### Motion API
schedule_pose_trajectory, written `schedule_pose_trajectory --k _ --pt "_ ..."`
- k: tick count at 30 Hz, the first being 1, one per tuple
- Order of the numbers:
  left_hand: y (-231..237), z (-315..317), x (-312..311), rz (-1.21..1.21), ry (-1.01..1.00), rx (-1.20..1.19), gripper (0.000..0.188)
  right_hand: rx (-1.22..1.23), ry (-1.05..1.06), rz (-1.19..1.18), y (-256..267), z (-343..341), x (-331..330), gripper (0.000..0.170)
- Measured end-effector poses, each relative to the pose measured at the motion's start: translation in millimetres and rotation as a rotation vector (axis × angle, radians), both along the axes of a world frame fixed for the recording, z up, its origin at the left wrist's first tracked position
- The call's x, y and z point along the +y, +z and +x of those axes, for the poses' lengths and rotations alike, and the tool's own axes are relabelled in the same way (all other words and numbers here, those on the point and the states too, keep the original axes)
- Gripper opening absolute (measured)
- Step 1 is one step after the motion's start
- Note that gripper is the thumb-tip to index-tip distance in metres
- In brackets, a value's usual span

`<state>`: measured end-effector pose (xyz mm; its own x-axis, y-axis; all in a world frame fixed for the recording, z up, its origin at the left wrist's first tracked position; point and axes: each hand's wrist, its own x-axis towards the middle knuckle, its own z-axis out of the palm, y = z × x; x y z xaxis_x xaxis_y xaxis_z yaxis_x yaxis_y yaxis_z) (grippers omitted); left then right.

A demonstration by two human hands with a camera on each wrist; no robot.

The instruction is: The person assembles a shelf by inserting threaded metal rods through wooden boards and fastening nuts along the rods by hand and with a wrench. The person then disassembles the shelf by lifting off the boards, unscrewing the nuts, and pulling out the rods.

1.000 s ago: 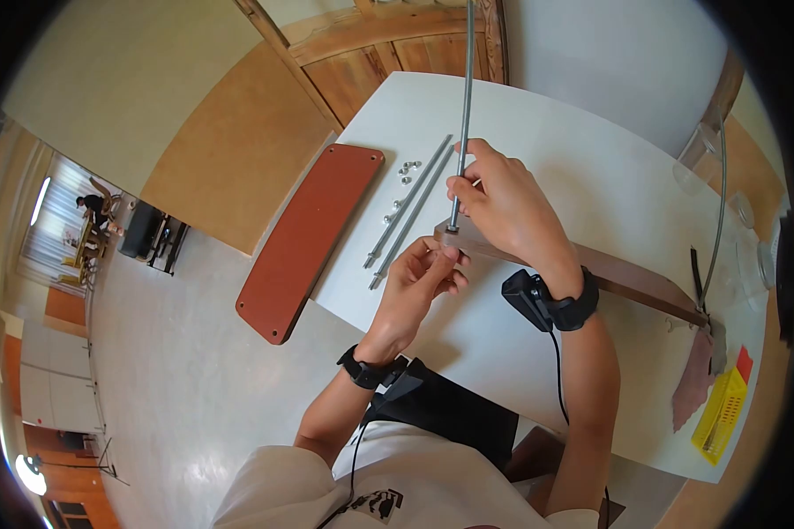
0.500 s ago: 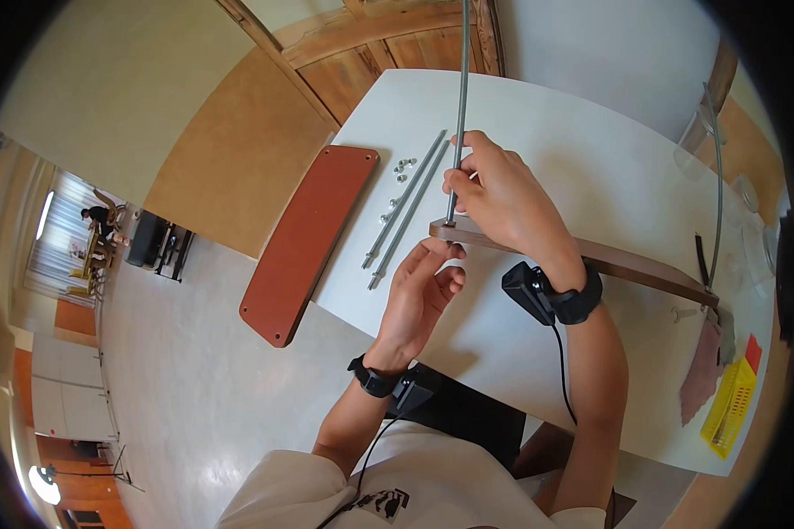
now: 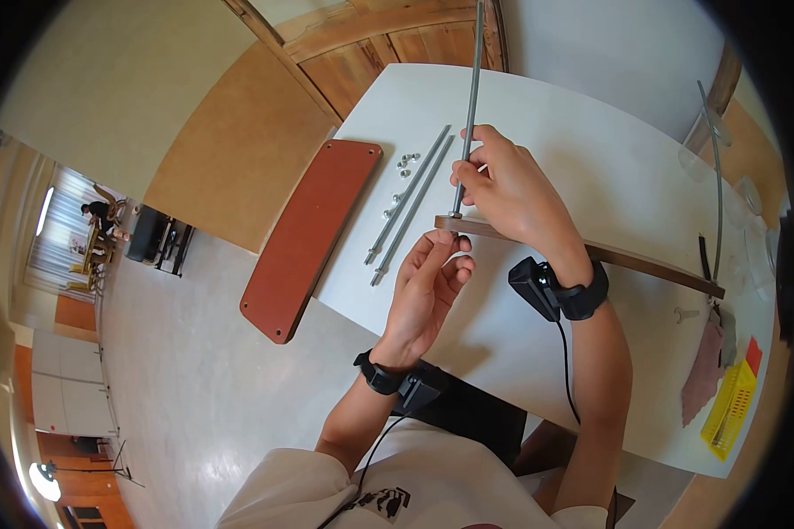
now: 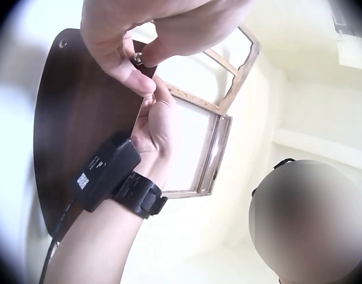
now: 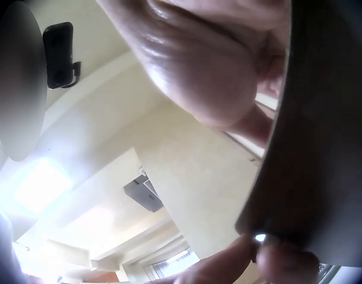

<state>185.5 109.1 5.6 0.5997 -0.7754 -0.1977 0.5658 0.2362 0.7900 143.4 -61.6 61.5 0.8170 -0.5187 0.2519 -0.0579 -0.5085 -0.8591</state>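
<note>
A dark brown board is held above the table, seen nearly edge-on in the head view. Through its near end stands a long metal rod, with a nut on the board's upper side. My right hand grips this rod low down, between thumb and fingers. Just under the same board end is my left hand. Its thumb and fingers pinch a small shiny nut at the board's underside, seen in the left wrist view. Another rod rises from the board's far end.
A reddish-brown board with corner holes overhangs the table's left edge. Beside it lie two rods and several nuts. A wrench, a pinkish cloth and a yellow basket are at the right.
The held board has tilted to a more edge-on view, and the rod's top leans further right. My left fingertips dropped slightly from the board's end, then closed together beneath it. My right hand keeps its grip.
</note>
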Motion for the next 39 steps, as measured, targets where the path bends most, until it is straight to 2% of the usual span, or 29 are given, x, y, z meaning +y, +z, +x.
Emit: schedule_pose_trajectory --k 3,5,9,11,15,17,21,23,27,29,32,33,35,38,39 --pt "-7 7 2 -0.004 -0.071 -0.009 0.035 0.011 -0.013 -0.014 -3 1 0 0.024" --pt "-9 15 5 -0.224 -0.320 0.193 0.029 0.021 -0.013 -0.018 -2 2 1 0.024" --pt "7 3 1 -0.075 -0.202 0.113 0.028 -0.005 -0.024 -0.047 -5 4 -1 0.024" --pt "8 0 -2 0.054 -0.029 -0.020 0.033 0.017 -0.027 -0.035 -5 5 -2 0.024" --pt "-6 8 -2 -0.036 -0.058 -0.062 0.034 0.023 -0.035 -0.059 -6 5 -4 0.025" --pt "-4 9 -1 -0.088 -0.180 0.067 0.029 0.038 -0.020 -0.010 -1 3 -4 0.025" --pt "4 2 -5 -0.058 -0.171 0.082 0.028 0.039 -0.005 0.044 -2 2 -7 0.025" --pt "9 -2 -7 0.044 -0.038 0.088 0.035 0.032 -0.001 0.054 -2 2 -7 0.026" --pt "-7 5 -4 -0.091 -0.035 -0.013 0.036 0.063 0.001 0.042 1 1 -7 0.026" --pt "-2 6 -2 -0.055 -0.170 0.094 0.032 0.050 0.006 0.055 -2 2 -8 0.027" --pt "6 4 -2 -0.030 -0.189 0.112 0.029 0.047 0.009 0.055 -2 2 -8 0.027" --pt "5 3 -2 -0.031 -0.190 0.114 0.029 0.056 0.008 0.043 -2 1 -9 0.027" --pt "4 1 -2 -0.030 -0.010 0.074 0.030 0.052 0.009 0.046 -2 1 -9 0.028" --pt "-7 8 -1 -0.047 -0.063 0.006 0.031 0.110 0.011 0.070 0 1 -10 0.029" --pt "-9 9 0 -0.048 -0.061 0.007 0.031 0.172 0.009 0.089 1 2 -11 0.036"
